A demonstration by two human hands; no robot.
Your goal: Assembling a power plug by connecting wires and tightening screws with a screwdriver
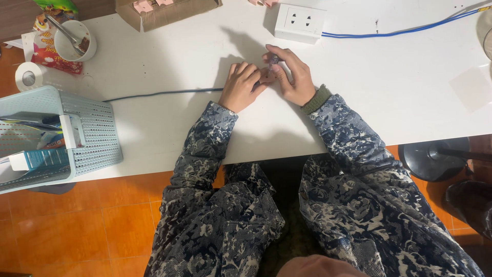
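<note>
Patterned sleeves (307, 205) lead to left hand (241, 84) flat, right hand (292, 77) grip pinching a small dark tool (273, 60).

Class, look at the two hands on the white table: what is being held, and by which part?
The right hand pinches a small dark object by its upper end; the left hand rests flat beside it. What it is cannot be told.

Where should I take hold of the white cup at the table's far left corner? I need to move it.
Hedged: grip the white cup around its outer wall from its right side. A spoon leans out over the upper-left rim, and a tape roll sits below-left.
</note>
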